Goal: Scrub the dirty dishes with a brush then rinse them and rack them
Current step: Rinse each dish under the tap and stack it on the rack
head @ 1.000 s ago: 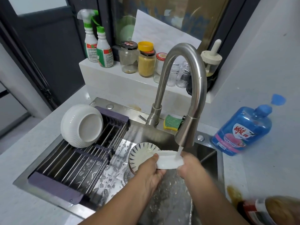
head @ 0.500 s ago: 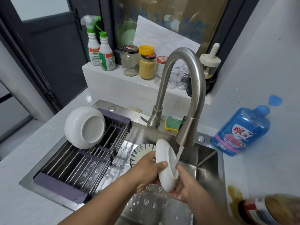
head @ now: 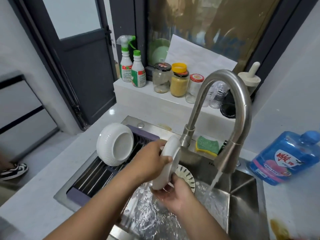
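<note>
Holding a white dish (head: pixel 171 146) on edge above the sink (head: pixel 242 196), is that the line? (DESK)

Yes. The left hand (head: pixel 150 161) clamps the upper part, thumb across the face and fingers behind. The right hand (head: pixel 174 196) cups the lower rim from beneath, fingers curled round it. (PHOTOGRAPHER)

Is it under the water? (DESK)

No. The stream (head: pixel 213 182) from the faucet (head: pixel 232 153) falls to the right of the dish, apart from it, into the basin. (PHOTOGRAPHER)

So where does it go? (DESK)

Judging by the task, to the rack (head: pixel 97 177), which spans the sink's left side with a ribbed white bowl (head: pixel 115 146) already propped in it. It lies left of both hands, and the left hand is the nearer one. The dish's long axis runs nearly upright, top leaning right toward the faucet's base, so it would likely slot between the bars with little turning. (PHOTOGRAPHER)

Anything left to wash? (DESK)

A patterned plate (head: pixel 187 174) lies in the basin just behind the right hand. (PHOTOGRAPHER)
</note>
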### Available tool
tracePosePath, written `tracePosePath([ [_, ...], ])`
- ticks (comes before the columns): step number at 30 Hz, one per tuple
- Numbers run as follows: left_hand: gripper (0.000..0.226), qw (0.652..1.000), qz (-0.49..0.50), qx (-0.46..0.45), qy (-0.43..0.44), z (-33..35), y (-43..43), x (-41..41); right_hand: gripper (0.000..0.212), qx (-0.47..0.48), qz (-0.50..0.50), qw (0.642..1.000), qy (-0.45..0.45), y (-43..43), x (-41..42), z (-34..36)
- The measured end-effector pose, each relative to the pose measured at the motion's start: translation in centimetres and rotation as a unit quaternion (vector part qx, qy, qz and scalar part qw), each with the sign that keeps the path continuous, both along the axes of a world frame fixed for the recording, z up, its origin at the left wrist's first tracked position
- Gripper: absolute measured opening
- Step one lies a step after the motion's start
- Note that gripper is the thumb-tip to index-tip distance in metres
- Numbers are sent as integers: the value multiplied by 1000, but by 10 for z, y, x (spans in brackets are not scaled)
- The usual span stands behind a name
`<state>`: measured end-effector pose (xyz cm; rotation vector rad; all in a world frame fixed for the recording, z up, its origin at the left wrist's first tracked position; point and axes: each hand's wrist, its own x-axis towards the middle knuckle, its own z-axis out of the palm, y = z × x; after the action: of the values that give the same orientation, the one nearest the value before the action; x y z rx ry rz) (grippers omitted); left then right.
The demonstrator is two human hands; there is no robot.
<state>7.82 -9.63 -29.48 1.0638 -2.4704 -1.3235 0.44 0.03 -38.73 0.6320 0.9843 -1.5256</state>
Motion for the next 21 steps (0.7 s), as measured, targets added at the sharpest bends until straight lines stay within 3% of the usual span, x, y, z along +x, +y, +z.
tracePosePath([
  [4,58,991,52,-126,2,13,-28,19,29,-27,-1,1000,7,-42,17,15],
  [14,41,976,91,-192,-52,-23,-105,64,34,17,4,999,-39,-136,67,-20],
  [17,31,975,133,-171,-44,-45,-128,71,38,40,2,999,-35,-162,74,-39],
  [21,36,969,112,-200,-86,-60,-150,69,42,74,-2,997,-35,-185,81,-63],
])
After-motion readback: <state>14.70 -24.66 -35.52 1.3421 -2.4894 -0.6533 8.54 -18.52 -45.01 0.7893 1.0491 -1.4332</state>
